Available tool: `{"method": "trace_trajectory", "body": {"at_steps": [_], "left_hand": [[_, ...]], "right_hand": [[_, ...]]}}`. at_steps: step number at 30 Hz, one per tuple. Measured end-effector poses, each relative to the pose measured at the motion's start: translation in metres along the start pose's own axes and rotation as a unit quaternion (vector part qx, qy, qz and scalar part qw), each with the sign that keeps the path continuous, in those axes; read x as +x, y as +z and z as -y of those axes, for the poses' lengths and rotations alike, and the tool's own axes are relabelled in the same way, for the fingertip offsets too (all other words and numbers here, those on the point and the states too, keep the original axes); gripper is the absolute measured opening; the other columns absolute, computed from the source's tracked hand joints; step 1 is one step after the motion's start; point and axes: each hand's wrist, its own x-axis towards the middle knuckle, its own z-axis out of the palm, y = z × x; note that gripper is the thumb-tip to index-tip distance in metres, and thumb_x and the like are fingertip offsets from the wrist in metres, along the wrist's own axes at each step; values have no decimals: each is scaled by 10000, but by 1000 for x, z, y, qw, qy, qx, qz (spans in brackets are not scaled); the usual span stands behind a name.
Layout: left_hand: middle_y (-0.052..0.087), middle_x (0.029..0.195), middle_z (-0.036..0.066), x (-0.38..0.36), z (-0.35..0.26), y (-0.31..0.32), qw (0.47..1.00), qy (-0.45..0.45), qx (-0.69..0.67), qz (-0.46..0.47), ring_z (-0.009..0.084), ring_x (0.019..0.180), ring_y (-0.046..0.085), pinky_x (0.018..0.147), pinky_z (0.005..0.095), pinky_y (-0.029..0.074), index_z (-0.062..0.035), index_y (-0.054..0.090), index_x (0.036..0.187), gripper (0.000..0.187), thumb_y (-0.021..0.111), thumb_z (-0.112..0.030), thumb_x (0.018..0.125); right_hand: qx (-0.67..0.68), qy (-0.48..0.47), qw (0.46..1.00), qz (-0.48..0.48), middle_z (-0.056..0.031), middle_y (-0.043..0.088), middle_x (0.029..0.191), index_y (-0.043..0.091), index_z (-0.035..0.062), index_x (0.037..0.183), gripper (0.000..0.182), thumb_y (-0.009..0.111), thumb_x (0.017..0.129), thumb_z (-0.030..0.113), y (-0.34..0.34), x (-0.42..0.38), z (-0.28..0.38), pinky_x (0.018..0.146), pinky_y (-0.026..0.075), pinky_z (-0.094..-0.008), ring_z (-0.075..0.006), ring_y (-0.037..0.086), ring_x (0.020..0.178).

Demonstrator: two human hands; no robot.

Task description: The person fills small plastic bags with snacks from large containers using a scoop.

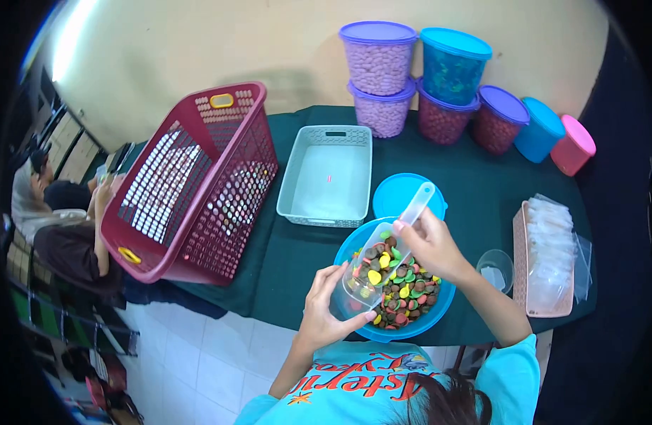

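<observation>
The right hand (pixel 435 246) is closed around the handle of a clear plastic scoop (pixel 414 207) loaded with multicoloured pieces (pixel 411 301). The left hand (pixel 321 308) grips a clear plastic container (pixel 349 304) at the scoop's lower end; whether scoop and container touch cannot be determined. Both sit above the round blue tub (pixel 448 303), which holds more pieces. Caution: excessive scoop tilt could spill pieces over the tub's rim onto the desk (pixel 269 283); a tight squeeze could deform the container's mouth. The blue lid (pixel 393 195) lies just beyond the tub.
</observation>
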Motion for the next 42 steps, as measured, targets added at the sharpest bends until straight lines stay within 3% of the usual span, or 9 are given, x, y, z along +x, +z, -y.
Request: {"method": "trace_trajectory", "body": {"at_steps": [2,7,10,11,15,19,21,32,42], "left_hand": [[468,1081,182,7,8,-1,1000,18,-18,7,266,995,507,828,343,426,48,453,1163,764,781,-264,548],[531,1007,163,19,22,-11,989,26,-141,40,244,952,532,792,329,441,46,532,1054,613,754,-228,553],[532,1007,159,23,30,-21,982,35,-169,80,237,945,534,784,320,441,43,540,1035,585,746,-225,558],[529,1013,161,24,33,-24,980,42,-175,86,233,943,532,793,315,435,45,541,1033,583,740,-243,567],[500,1061,157,25,53,-37,958,46,-244,144,236,978,516,827,326,419,53,514,1084,627,726,-268,588],[454,1115,140,28,69,-49,925,17,-330,190,237,1032,486,864,347,401,61,450,1161,749,689,-388,612],[439,1155,145,29,86,-51,907,2,-360,220,252,1068,468,893,392,391,49,394,1208,852,681,-486,610],[421,1179,145,19,97,-50,854,-48,-431,287,254,1067,447,914,414,343,44,333,1240,914,657,-531,608],[367,1163,130,-2,70,-43,873,-43,-433,221,252,1124,397,942,386,318,61,349,1241,867,627,-506,647]], "right_hand": [[-166,-157,973,-34,-122,586,733,462,-32,912,241,518,846,193,10,-4,0,526,483,-314,-175,603,667],[-311,-183,932,-39,-227,563,751,480,-55,896,283,566,786,191,52,-29,23,559,472,-380,-348,586,685],[-422,-213,879,-68,-226,563,782,498,-53,900,302,569,783,215,68,-32,23,580,465,-393,-341,586,709],[-446,-191,871,-79,-162,596,813,544,-23,912,240,591,785,176,70,-34,29,584,487,-315,-229,617,708],[-305,-157,927,-155,-149,612,868,510,-39,958,260,560,813,170,64,-47,52,640,497,-308,-200,620,745],[-246,-150,922,-258,-152,614,887,492,-44,977,259,544,821,156,50,-60,41,649,497,-301,-205,622,752],[-275,-103,904,-310,-157,609,870,551,-19,920,208,557,810,158,43,-63,27,649,479,-331,-275,610,772],[-374,-80,887,-258,-146,530,1078,595,23,894,161,603,765,118,24,-39,-49,742,462,-357,-292,569,882],[-418,-151,888,-119,-154,571,980,565,-11,935,204,576,798,141,4,-6,-59,789,473,-378,-299,569,910]]}}
